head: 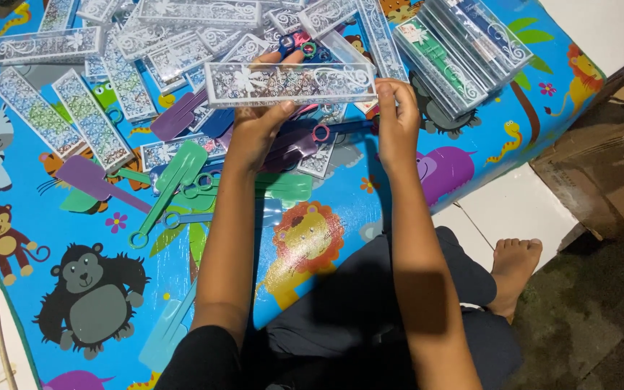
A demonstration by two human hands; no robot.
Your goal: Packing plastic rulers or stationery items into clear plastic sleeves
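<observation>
Clear patterned case [290, 84], long axis level left-right; left hand [254, 130], right hand [396, 119] gripping its ends

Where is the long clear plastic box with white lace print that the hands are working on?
In the head view, the long clear plastic box sits upper centre, held level between the left hand and right hand, above loose purple and green plastic pieces on the blue animal-print mat.

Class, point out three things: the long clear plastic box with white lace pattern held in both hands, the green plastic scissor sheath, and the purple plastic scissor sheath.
Long clear plastic box [290, 84], head view, front face.
Green plastic scissor sheath [178, 173], head view, flat blade.
Purple plastic scissor sheath [84, 177], head view, wide end.
</observation>
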